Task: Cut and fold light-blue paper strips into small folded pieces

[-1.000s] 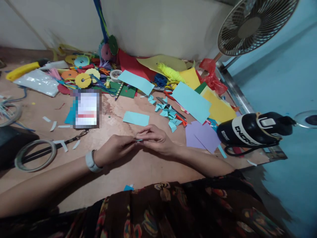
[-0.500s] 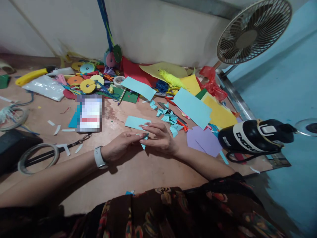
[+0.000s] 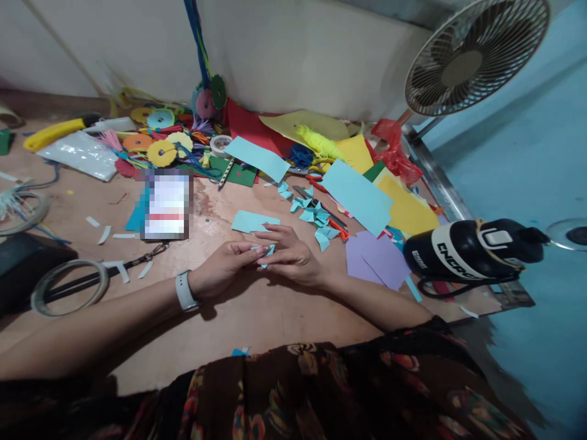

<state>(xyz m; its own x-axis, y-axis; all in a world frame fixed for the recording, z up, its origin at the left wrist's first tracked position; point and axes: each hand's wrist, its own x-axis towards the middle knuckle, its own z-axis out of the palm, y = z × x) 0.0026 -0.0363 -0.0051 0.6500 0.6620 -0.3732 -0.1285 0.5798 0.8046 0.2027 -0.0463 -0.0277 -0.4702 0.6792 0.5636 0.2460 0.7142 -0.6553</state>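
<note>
Between my two hands is a small folded piece of light-blue paper [image 3: 269,251], partly covered by the fingers. My left hand [image 3: 229,264], with a watch [image 3: 186,291] on its wrist, pinches the piece from the left. From the right, my right hand [image 3: 296,260] grips it between thumb and fingers. Just beyond the fingertips a light-blue paper strip [image 3: 250,220] lies flat on the table. Several small folded blue paper pieces [image 3: 314,214] are heaped to the right of it, beside scissors with orange handles [image 3: 338,228].
A black bottle [image 3: 463,250] lies at the right, near purple paper sheets [image 3: 378,258]. A phone [image 3: 166,205] rests at the left, with a tape roll [image 3: 70,287] nearer me. Coloured paper, cords and a yellow-handled cutter [image 3: 57,132] line the back. A fan [image 3: 461,67] stands behind.
The folded paper's point, which hung below my fingers, has turned up and in, so less of it shows. Both hands stay in nearly the same place.
</note>
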